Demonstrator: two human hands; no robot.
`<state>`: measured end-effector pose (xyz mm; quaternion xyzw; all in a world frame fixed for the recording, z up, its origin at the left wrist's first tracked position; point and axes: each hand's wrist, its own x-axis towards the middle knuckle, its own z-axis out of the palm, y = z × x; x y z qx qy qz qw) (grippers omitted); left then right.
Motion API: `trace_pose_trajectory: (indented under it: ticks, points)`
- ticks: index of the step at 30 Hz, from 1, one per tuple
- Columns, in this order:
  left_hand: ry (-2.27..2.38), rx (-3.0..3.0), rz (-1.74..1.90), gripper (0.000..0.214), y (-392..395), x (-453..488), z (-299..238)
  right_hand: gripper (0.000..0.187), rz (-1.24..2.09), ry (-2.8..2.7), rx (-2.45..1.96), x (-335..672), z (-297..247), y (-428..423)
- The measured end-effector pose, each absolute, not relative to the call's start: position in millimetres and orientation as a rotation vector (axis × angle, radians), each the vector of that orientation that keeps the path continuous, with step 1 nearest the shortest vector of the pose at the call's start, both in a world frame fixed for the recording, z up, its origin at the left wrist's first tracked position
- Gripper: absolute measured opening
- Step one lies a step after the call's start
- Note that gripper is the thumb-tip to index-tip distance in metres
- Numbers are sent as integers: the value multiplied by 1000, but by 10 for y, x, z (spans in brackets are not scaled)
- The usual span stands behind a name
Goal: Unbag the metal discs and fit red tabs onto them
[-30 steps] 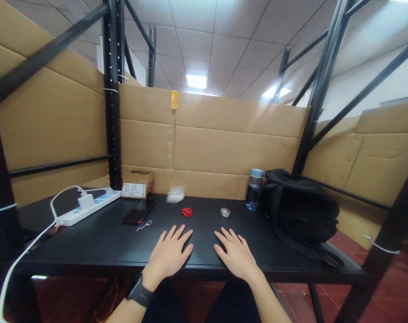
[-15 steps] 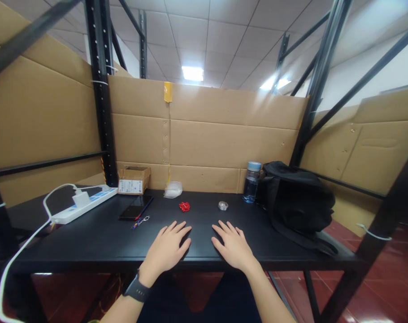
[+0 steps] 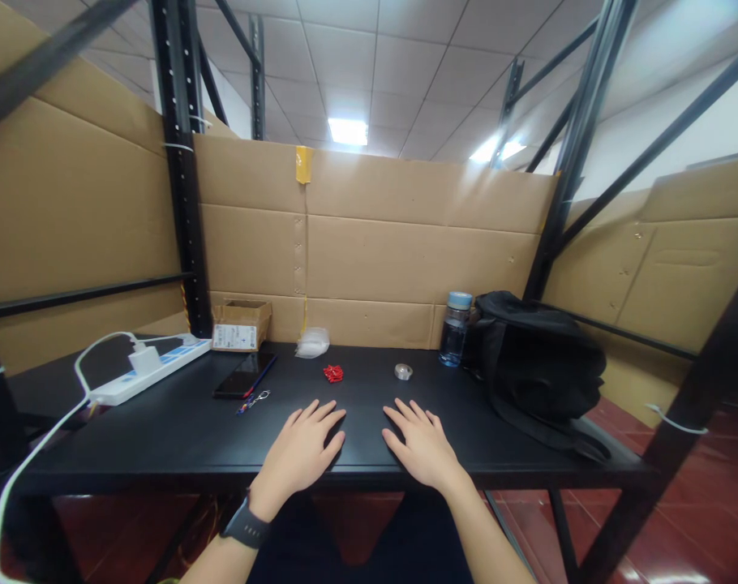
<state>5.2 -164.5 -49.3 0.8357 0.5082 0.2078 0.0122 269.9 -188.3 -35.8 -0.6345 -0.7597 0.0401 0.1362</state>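
Note:
My left hand (image 3: pixel 305 444) lies flat on the black table (image 3: pixel 369 422), fingers spread and holding nothing. Palm down beside it, my right hand (image 3: pixel 421 442) is open too. Beyond the left fingertips is a small red bundle (image 3: pixel 333 373), too small to make out clearly. A roll of clear tape (image 3: pixel 404 371) lies just past my right fingertips. To the left of my left hand are a keychain (image 3: pixel 253 401) with a metal clasp and a dark phone (image 3: pixel 246 375). Neither hand touches any of these things.
Along the back stand a small cardboard box (image 3: pixel 241 326), a white translucent packet (image 3: pixel 312 343) and a water bottle (image 3: pixel 455 329) with a blue lid. A black backpack (image 3: pixel 536 361) fills the right side. On the left is a white power strip (image 3: pixel 156 371) with its cable. Cardboard walls (image 3: pixel 375 259) enclose the table.

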Motion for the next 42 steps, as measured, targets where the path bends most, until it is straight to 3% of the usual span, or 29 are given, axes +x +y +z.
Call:
trace_pose_trajectory:
  ticks: [16, 31, 37, 42]
  points:
    - [1542, 2618, 682, 55, -1655, 48, -495, 62, 138, -2185, -1809, 2697, -340, -1902]
    - [1545, 2621, 651, 49, -1649, 45, -506, 56, 133, -2187, -1830, 2684, -316, -1915]
    - [1519, 2608, 685, 56, -1652, 43, -495, 54, 137, -2196, -1832, 2691, -325, -1912]
    - [1533, 2612, 660, 48, -1643, 46, -511, 53, 128, -2191, -1817, 2695, -339, -1912]
